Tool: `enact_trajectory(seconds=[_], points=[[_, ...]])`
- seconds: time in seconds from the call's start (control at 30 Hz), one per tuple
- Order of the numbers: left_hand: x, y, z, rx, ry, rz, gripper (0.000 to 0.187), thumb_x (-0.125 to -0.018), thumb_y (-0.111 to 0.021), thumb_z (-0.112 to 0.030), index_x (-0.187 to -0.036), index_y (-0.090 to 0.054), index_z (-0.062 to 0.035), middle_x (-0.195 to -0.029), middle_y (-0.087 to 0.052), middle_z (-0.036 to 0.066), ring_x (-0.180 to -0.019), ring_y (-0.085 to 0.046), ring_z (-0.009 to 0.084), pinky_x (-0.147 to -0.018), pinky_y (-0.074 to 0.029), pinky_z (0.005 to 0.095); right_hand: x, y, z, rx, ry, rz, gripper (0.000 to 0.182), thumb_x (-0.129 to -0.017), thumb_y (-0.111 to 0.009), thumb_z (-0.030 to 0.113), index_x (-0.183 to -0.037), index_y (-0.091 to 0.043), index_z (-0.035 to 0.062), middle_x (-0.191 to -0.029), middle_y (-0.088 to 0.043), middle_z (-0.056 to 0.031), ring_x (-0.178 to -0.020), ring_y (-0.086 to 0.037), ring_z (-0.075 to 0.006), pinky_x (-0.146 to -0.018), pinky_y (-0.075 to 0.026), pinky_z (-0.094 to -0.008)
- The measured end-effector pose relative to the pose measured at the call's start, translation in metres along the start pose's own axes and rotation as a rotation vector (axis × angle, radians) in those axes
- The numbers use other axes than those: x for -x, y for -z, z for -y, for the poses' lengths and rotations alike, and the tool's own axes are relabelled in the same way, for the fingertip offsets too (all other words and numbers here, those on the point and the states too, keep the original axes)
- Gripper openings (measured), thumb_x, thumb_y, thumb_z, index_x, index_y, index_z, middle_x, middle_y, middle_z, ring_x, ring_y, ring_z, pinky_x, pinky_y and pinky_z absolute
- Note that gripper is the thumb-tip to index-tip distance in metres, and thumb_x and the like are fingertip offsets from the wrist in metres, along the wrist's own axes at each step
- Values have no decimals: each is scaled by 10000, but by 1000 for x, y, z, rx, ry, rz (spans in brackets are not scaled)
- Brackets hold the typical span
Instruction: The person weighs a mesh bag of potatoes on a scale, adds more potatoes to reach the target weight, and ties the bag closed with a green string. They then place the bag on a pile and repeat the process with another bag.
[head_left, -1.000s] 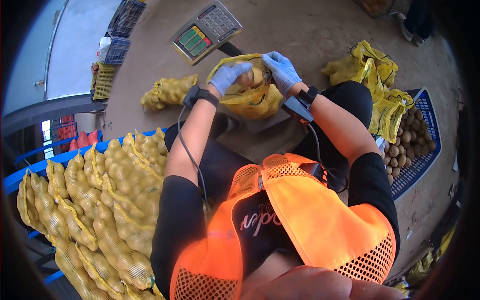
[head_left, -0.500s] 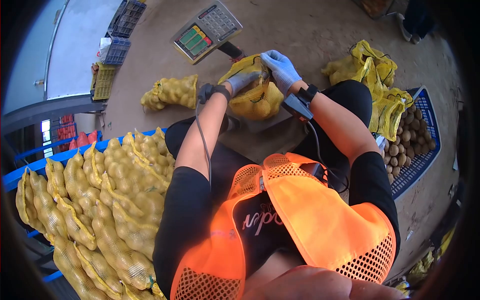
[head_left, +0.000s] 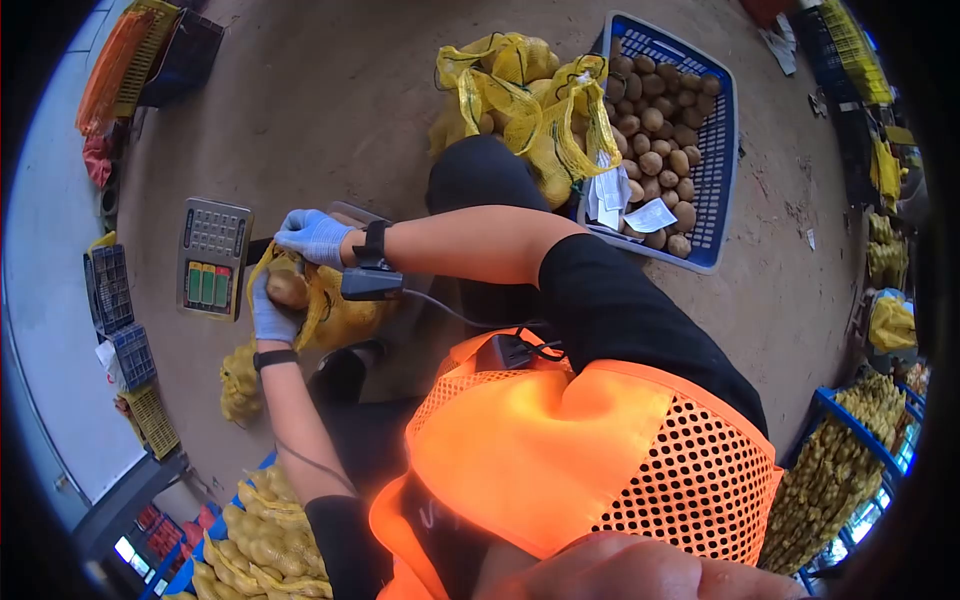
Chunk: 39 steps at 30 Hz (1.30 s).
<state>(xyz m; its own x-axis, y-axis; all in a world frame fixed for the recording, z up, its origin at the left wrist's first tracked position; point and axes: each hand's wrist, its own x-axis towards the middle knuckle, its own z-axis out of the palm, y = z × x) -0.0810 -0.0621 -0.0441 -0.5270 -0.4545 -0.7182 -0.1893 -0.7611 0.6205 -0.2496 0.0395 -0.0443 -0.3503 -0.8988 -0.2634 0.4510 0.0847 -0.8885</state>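
Observation:
My left hand (head_left: 272, 310), in a pale glove, is closed around a brown potato (head_left: 288, 289) at the mouth of a yellow mesh bag (head_left: 345, 312). The bag hangs to the right of that hand with more potatoes inside. Just above, my right hand (head_left: 315, 237), also gloved, has its fingers closed on the bag's upper edge. Its fingertips are partly hidden by the mesh. To the left of both hands stands the scale display (head_left: 214, 258).
A blue crate (head_left: 723, 170) of loose potatoes with white papers (head_left: 650, 216) stands at the upper right. Beside it are filled yellow mesh bags (head_left: 545, 110). Another filled bag (head_left: 240, 383) lies below my left hand. More bags (head_left: 265, 535) fill a blue rack at the lower left.
The view has turned toward the crate, so the scale and both hands appear further left. A potato now shows in my left hand.

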Motion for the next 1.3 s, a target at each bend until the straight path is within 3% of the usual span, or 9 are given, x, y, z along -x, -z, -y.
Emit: enact_trajectory(seconds=[0.3, 0.37, 0.47, 0.77, 0.87, 0.9, 1.0, 1.23, 1.3], points=[[109, -100, -27, 353, -346, 478, 633, -797, -467, -597, -1196, -455, -106, -1188, -544, 98, -1139, -478, 284, -985, -351, 535, 12, 13, 15, -23, -185, -4, 377, -845, -634, 357, -1030, -584, 32, -934, -622, -114, -825, -609, -193, -713, -515, -322], [116, -168, -12, 305, -396, 410, 570, -793, -621, -471, -1202, -440, -117, -1144, -573, 63, -1052, -536, 235, -960, -404, 414, 8, 25, -23, 195, 479, 350, 294, -852, -649, 275, -1007, -582, 34, -938, -626, -101, -898, -593, -186, -801, -497, -337], [117, -275, 9, 263, -257, 909, 594, -749, -747, -354, -1156, -447, -42, -928, -625, 70, -762, -629, 201, -760, -494, 313, 21, 12, 6, 589, -140, -313, 725, -765, -648, 557, -1174, -515, -27, -1107, -589, -179, -1013, -578, -258, -872, -447, -332], [119, -241, 30, -822, -1471, 54, 423, -596, -781, -212, -934, -582, -56, -1021, -543, 143, -963, -536, 308, -860, -429, 391, 30, 52, -85, 528, 148, -306, 874, -636, -740, 606, -1238, -472, 31, -1023, -553, -101, -932, -540, -252, -862, -424, -336], [135, -156, 38, -1414, -1302, -252, 503, -549, -804, -401, -932, -601, -147, -1113, -511, 88, -1086, -456, 307, -946, -321, 461, 47, 56, -93, 163, 483, 389, 306, -819, -633, 284, -1008, -610, 44, -1014, -587, -73, -816, -593, -164, -631, -513, -338], [138, -130, 51, -1625, -1145, -345, 554, -554, -765, -528, -960, -609, -185, -1202, -450, 92, -1189, -346, 322, -966, -234, 544, 70, 27, -10, 68, -327, 175, 258, -861, -571, 255, -999, -614, 42, -863, -613, -70, -689, -586, -135, -525, -479, -285], [144, -49, 83, -2068, -534, -405, 597, -609, -708, -584, -1058, -647, -194, -1318, -372, 111, -1289, -238, 311, -996, -51, 693, 44, 37, -39, -72, -285, 118, 265, -872, -564, 265, -1008, -618, 43, -829, -619, -75, -696, -594, -141, -534, -483, -290], [162, -12, 68, -1696, -1115, -601, 215, -669, -716, -238, -653, -559, -92, -660, -539, 77, -677, -539, 291, -696, -374, 425, 55, 15, 10, -62, -414, 59, 127, -846, -596, 140, -959, -604, 81, -806, -577, -32, -718, -599, -144, -617, -524, -256], [163, -4, 54, -1583, -1178, -691, 217, -678, -725, -215, -663, -564, -70, -655, -529, 107, -676, -530, 325, -653, -382, 421, 47, 25, 10, 329, 82, 328, 122, -841, -600, 121, -953, -601, 73, -815, -568, -37, -749, -605, -146, -626, -526, -257]])
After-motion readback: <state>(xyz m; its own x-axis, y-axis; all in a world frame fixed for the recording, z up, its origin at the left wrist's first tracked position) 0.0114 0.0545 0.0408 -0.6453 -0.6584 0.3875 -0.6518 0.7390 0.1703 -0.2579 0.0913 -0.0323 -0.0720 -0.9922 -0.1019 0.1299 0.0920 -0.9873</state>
